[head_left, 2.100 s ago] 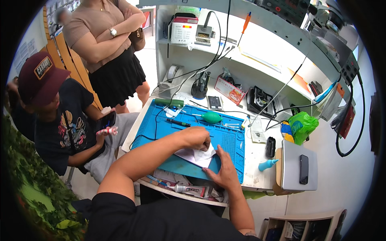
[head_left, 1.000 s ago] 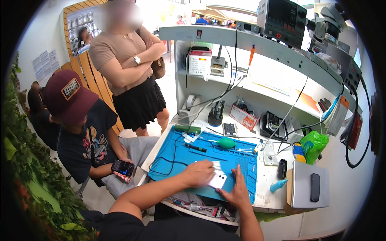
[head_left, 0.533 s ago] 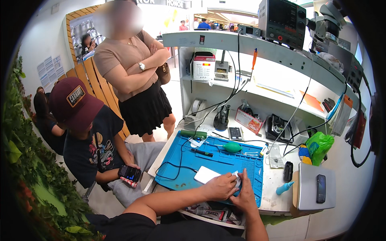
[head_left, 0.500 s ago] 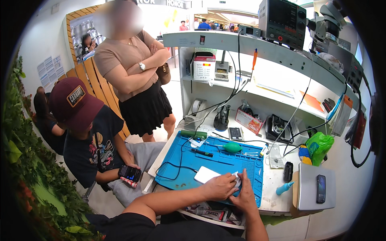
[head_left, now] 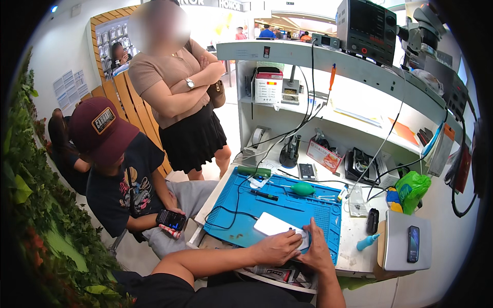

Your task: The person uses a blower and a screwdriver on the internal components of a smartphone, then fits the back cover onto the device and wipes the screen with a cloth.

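Observation:
On the blue repair mat (head_left: pixel 226 228) lies a white flat rectangular thing (head_left: pixel 271 224), its exact kind unclear. My left hand (head_left: pixel 280 247) has its fingers bent and pressed on the near right part of it. Curved around the right end is my right hand (head_left: pixel 319 251), with fingers stretched along the edge and thumb close to the left fingertips. My hands partly hide that end. Farther up the mat are a black pen-like tool (head_left: pixel 264 195), a green air blower bulb (head_left: pixel 303 189) and a black cable (head_left: pixel 237 205).
Below the mat an open drawer (head_left: pixel 287 274) holds packets. At right are a light-blue bottle (head_left: pixel 367 242), a silver laptop (head_left: pixel 398 236) with a phone (head_left: pixel 413 244) on it, and a green bag (head_left: pixel 413 190). A seated person (head_left: pixel 128 179) holds a phone; another person (head_left: pixel 174 87) stands behind.
The whole view has shifted slightly. My left hand has slid toward me, baring more of the white thing. A pale crumpled bit between my fingers no longer shows.

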Motion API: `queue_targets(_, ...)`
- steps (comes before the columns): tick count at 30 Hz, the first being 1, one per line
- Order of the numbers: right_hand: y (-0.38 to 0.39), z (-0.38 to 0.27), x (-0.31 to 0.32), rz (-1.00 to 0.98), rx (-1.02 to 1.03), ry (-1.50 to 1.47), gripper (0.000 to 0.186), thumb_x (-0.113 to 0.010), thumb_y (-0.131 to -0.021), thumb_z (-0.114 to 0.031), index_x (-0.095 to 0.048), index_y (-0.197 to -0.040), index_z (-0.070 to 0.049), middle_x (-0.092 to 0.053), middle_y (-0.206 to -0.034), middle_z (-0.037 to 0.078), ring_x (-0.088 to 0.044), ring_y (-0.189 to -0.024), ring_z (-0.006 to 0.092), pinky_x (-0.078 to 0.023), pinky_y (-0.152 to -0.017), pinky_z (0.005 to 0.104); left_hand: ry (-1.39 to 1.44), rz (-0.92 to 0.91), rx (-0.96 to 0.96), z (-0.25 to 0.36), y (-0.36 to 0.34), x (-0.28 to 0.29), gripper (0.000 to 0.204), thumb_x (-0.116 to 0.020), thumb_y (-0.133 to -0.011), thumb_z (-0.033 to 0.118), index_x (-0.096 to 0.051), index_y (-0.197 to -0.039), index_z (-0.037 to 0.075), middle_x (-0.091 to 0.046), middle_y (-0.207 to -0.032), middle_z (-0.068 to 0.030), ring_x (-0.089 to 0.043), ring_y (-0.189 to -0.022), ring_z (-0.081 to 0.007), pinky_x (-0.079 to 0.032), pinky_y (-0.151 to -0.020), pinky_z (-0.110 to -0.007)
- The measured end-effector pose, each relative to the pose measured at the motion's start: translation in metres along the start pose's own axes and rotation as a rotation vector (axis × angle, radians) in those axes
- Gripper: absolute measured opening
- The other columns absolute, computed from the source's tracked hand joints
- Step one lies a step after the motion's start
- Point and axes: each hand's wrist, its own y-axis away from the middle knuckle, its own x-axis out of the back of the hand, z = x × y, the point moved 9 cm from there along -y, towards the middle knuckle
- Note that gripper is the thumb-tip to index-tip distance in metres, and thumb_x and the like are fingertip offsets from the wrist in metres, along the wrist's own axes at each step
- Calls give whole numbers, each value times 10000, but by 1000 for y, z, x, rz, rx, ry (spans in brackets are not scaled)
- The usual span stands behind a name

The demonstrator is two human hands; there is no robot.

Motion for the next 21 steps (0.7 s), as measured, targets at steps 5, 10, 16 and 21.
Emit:
queue_targets(5, -1, -5, 8, 3, 4, 40, 1333, -1048, -636, -269, -306, -1685, 85, -664, -1406, 221, -576, -1352, 425, -499, -1163, 484, 78, -12, -97, 8, 14, 1, 343, -710, -1018, 209, -692, -1241, -52, -643, -1235, -161, -642, -1115, -337, -551, -1009, -430)
queue_targets(10, -11, -1, -8, -68, -96, -33, 1294, -1019, -709, -442, -332, -1684, 59, -644, -1433, 247, -541, -1401, 443, -475, -1179, 485, -29, 66, 339, -44, 68, 36, 310, -737, -941, 140, -733, -1169, -70, -705, -1299, -231, -687, -1190, -407, -565, -1038, -469)
queue_targets(16, -1, -6, 4, -14, -70, 34, 1270, -1033, -711, -410, -356, -1697, 18, -672, -1416, 204, -573, -1391, 415, -483, -1188, 481, -133, 63, 394, -47, 72, 49, 663, -742, -1019, 411, -617, -1461, -67, -607, -1507, -257, -566, -1420, -453, -436, -1203, -551)
queue_targets(21, -3, -4, 3, -7, -66, 47, 1271, -1032, -711, -411, -355, -1699, 13, -672, -1421, 202, -561, -1416, 406, -486, -1190, 477, -149, -217, 368, -30, 71, 12, 1113, -605, -979, 780, -398, -1662, -74, -353, -1758, -291, -299, -1661, -434, -213, -1339, -615)
